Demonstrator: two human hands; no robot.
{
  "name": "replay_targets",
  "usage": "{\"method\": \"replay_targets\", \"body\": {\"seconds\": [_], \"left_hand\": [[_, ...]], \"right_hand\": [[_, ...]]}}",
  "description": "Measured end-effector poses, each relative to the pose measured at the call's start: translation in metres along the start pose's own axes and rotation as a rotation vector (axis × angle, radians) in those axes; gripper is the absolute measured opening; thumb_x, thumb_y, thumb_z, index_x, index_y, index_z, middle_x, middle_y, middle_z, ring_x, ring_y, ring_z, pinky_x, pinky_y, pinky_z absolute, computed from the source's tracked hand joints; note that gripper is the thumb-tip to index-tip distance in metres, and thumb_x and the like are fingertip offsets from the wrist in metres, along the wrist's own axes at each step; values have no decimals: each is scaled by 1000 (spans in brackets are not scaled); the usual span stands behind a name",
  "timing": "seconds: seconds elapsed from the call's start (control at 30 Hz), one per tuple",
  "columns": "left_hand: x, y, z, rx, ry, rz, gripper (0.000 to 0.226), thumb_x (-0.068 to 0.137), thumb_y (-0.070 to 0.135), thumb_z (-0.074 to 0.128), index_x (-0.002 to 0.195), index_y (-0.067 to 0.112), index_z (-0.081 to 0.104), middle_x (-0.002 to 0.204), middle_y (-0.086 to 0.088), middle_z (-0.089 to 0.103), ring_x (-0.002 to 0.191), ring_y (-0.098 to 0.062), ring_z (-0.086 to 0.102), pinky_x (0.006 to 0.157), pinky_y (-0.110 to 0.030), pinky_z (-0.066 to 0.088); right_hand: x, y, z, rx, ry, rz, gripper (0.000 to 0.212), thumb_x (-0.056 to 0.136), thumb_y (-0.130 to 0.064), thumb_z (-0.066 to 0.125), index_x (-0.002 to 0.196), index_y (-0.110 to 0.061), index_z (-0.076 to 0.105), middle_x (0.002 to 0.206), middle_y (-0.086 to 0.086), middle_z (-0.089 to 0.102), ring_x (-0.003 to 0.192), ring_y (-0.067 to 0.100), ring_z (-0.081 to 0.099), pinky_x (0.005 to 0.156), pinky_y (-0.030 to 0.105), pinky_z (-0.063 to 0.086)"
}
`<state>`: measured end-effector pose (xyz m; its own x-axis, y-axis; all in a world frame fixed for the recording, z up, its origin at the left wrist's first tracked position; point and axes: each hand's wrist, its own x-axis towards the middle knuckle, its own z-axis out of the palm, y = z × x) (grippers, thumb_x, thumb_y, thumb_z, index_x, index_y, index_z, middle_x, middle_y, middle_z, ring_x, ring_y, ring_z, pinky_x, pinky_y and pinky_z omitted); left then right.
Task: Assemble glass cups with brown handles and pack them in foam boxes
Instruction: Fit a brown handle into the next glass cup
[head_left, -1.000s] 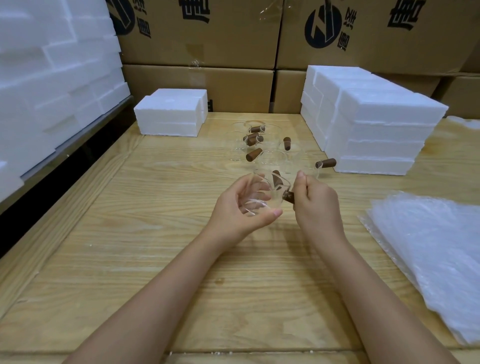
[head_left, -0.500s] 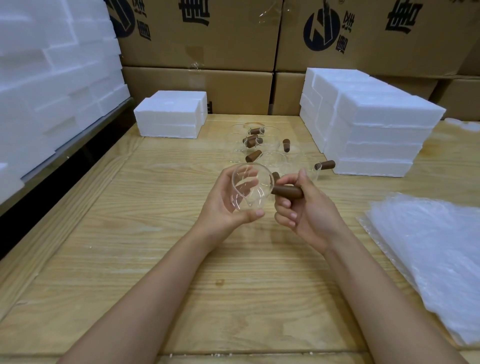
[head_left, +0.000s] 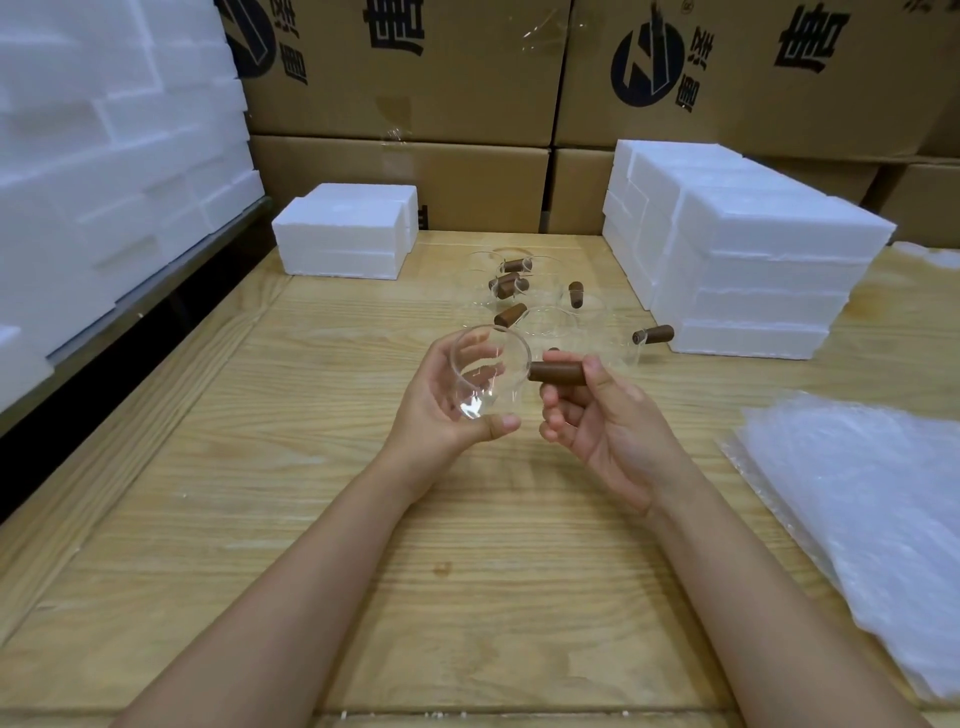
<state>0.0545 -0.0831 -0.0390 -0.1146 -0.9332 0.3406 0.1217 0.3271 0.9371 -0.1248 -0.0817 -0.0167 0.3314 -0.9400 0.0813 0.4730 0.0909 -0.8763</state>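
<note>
Head view: the left hand (head_left: 447, 410) cradles the glass cup (head_left: 488, 374) above the wooden table (head_left: 311, 519), fingers curled behind the far wall and thumb on the near lower edge, with the cup's mouth tilted toward the camera. The right hand (head_left: 608, 421) pinches the brown handle (head_left: 558, 373) at its outer end between thumb and forefinger, the other fingers loosely curled beneath. The handle's inner end meets the cup's side near the rim; whether it is fully seated cannot be told. Judgement: the cup is light, rigid, thin-walled and smooth, so slippery and breakable. It is best held around the body with spread fingers, not squeezed at the rim. The handle looks stiff and grippy; the joint is probably the weak point, so levering is to be avoided. More cups (head_left: 550, 322) lie farther back, near the stacked foam boxes (head_left: 753, 260).
</note>
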Motion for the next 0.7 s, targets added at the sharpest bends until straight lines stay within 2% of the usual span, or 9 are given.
{"method": "replay_targets", "body": {"seconds": [0.1,0.23,0.33,0.43,0.5,0.6,0.7], "left_hand": [[-2,0,4,112,20,3,83,57,2,87,128,18,46,115,-7,57,109,-21,59,101,-33,46],[-3,1,11,181,47,-24,77,63,12,88,129,18,48,107,0,61,96,-12,62,86,-24,48],[-5,3,13,169,65,-65,63,64,34,79,120,28,51,105,3,63,92,-8,64,90,-35,50],[-6,2,16,204,77,-97,60,60,50,73,115,35,52,105,3,65,92,-6,64,92,-43,51],[-7,1,17,248,74,-86,60,62,48,75,116,35,53,105,6,67,96,-6,65,87,-33,53],[-8,1,16,317,43,-33,58,66,36,78,118,35,53,105,14,68,93,4,63,80,-15,45],[-9,1,14,346,27,-11,59,64,34,82,115,36,53,107,20,68,95,7,60,82,-16,45]], "right_hand": [[2,3,2,-130,182,14,27,102,-17,38,97,-6,62,63,8,54,49,14,47,48,26,45],[4,5,5,-130,307,24,29,102,-16,35,93,-4,60,52,1,46,44,12,34,41,22,34],[4,5,7,-144,372,2,29,103,-22,36,92,-5,58,47,-2,42,39,10,30,38,20,29],[2,7,9,-282,450,-36,33,102,-27,40,85,-8,60,44,-6,40,37,8,28,36,19,25],[-1,9,10,-424,518,-75,34,100,-33,44,85,-8,62,44,-10,42,38,6,30,39,20,25],[-3,9,10,-578,575,-162,34,97,-39,50,82,-10,62,55,-9,50,45,5,35,50,24,31],[-5,6,12,-684,589,-267,27,96,-37,52,79,-18,61,50,-18,49,49,3,39,57,26,34]]}}
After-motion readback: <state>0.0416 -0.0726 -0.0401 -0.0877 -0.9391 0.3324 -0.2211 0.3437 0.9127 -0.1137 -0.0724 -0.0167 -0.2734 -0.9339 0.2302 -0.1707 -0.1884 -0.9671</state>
